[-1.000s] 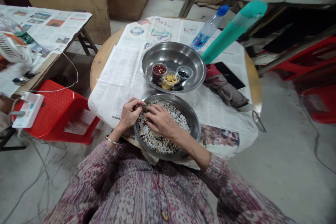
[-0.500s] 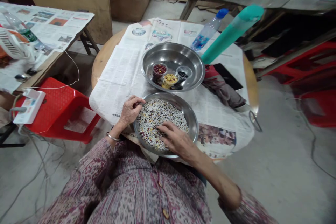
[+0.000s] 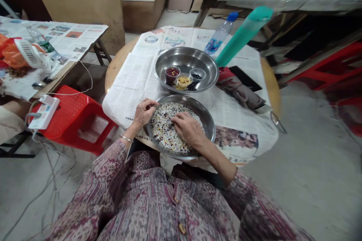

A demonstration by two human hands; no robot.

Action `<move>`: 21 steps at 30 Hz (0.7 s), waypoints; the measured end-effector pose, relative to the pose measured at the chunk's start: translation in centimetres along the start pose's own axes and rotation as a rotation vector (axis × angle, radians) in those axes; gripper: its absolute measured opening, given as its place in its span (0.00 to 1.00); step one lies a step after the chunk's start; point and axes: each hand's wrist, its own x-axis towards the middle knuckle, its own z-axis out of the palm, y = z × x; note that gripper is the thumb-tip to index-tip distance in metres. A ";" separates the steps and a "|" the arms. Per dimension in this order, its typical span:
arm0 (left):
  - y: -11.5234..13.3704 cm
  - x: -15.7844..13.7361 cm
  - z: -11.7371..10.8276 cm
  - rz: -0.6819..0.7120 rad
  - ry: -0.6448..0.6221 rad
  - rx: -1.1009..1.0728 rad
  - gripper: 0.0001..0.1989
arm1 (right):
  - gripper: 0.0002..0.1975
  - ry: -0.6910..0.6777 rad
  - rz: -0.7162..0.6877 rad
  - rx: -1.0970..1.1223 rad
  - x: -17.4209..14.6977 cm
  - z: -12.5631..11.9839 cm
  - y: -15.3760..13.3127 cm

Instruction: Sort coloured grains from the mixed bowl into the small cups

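A steel basin (image 3: 209,120) at the near edge of the round table holds a spread of white grains mixed with dark red, black and yellow bits (image 3: 165,128). At its left rim, my left hand (image 3: 144,112) has its fingers curled, holding the edge. Over the middle of the mixture is my right hand (image 3: 189,130), fingers bent and drawn together, tips down among the grains; whatever they pinch is hidden. Just beyond, a second steel basin (image 3: 183,53) contains clear cups of dark red beans (image 3: 172,72), yellow kernels (image 3: 183,81) and black beans (image 3: 197,76).
Newspaper (image 3: 127,79) covers the table. Behind the far basin stand a water bottle (image 3: 219,34) and a green cylinder (image 3: 243,35). A grey-red cloth bundle (image 3: 240,92) and a dark flat object (image 3: 245,78) lie right. A red stool (image 3: 76,116) bears a power strip (image 3: 44,113).
My right hand has shifted up a little in the near basin, and its spread fingers have drawn together. My left hand stays at the rim. The camera view has moved slightly.
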 end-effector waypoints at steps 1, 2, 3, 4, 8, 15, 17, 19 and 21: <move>0.0 0.0 0.0 0.002 0.002 -0.004 0.12 | 0.13 0.022 0.046 -0.002 -0.1 -0.1 1.1; 0.0 0.0 -0.1 0.004 0.003 -0.008 0.12 | 0.14 0.032 0.083 -0.008 -0.4 -0.4 2.1; 0.1 0.0 -0.1 0.005 0.003 -0.012 0.12 | 0.15 0.039 0.117 -0.021 -0.8 -0.7 2.9; 0.1 0.0 -0.1 0.004 0.002 -0.014 0.11 | 0.15 0.039 0.146 -0.035 -1.3 -1.1 3.5; 0.2 0.0 -0.2 -0.014 0.004 -0.008 0.11 | 0.12 -0.021 0.221 -0.040 -4.0 -2.5 2.8; 0.2 -0.1 -0.2 0.004 0.008 -0.011 0.11 | 0.18 -0.054 0.138 0.307 -5.0 -0.8 -1.9; 0.1 -0.1 -0.2 0.007 0.007 -0.015 0.11 | 0.15 -0.022 0.119 0.389 -3.5 0.1 -2.4; 0.1 -0.1 -0.2 0.008 0.004 -0.015 0.11 | 0.13 0.037 0.113 0.424 -1.7 0.5 -2.4; 0.0 -0.2 -0.1 0.004 0.005 -0.013 0.11 | 0.13 0.107 0.141 0.381 0.2 0.5 -1.8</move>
